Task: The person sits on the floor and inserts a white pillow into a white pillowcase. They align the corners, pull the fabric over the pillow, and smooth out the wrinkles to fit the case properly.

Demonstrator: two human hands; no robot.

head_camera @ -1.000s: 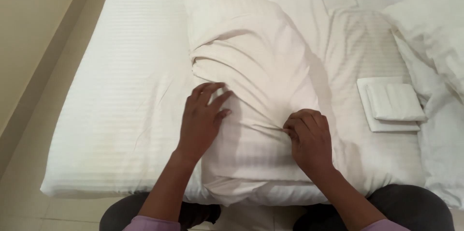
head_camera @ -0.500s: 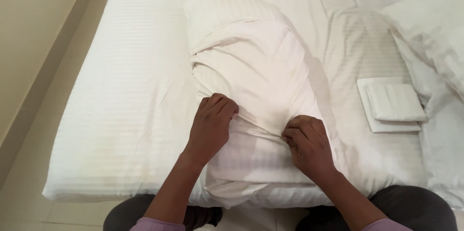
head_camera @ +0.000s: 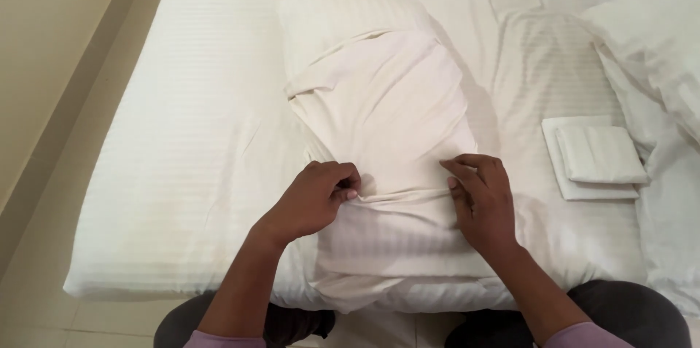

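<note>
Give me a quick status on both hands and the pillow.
Left hand fisted on pillowcase edge. Right hand pinching same edge. Pillow partly cased on bed. Folded linens lie apart.

Left side: I'm seeing open bed (head_camera: 182,173) lying free.
Right side: folded cloths (head_camera: 594,158) and pillow (head_camera: 649,49) are blocking my reach.

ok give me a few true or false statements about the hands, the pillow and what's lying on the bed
1. Both hands grip the edge of the pillowcase on the pillow. True: left hand, right hand.
2. The pillow lies on the floor. False: it lies on the bed.
3. Folded white linen lies right of the pillow. True.
4. The pillowcase covers the whole pillow. False: the near and far ends are bare.
5. The sheets are blue. False: white.
</note>
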